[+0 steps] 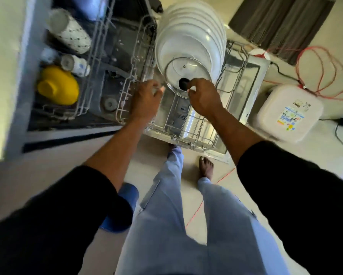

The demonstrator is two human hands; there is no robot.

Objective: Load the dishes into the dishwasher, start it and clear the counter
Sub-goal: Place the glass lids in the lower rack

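The dishwasher's lower rack (198, 133) is pulled out over the open door, with several white plates (188, 36) standing in a row at its far end. In front of the plates stands a glass pot lid (188, 70) with a black knob. My right hand (202, 96) grips that knob and holds the lid upright. At the lid's left rim my left hand (146, 96) is curled; whether it grips the lid or the rack wire is blurred. The upper rack (91, 62) on the left carries a yellow bowl (57, 86) and patterned cups (71, 34).
A white plastic canister (289, 112) with a coloured label stands on the floor right of the door. Red and black cables (325, 62) lie behind it. A blue object (123, 207) sits by my left leg. My bare feet stand just before the rack's front edge.
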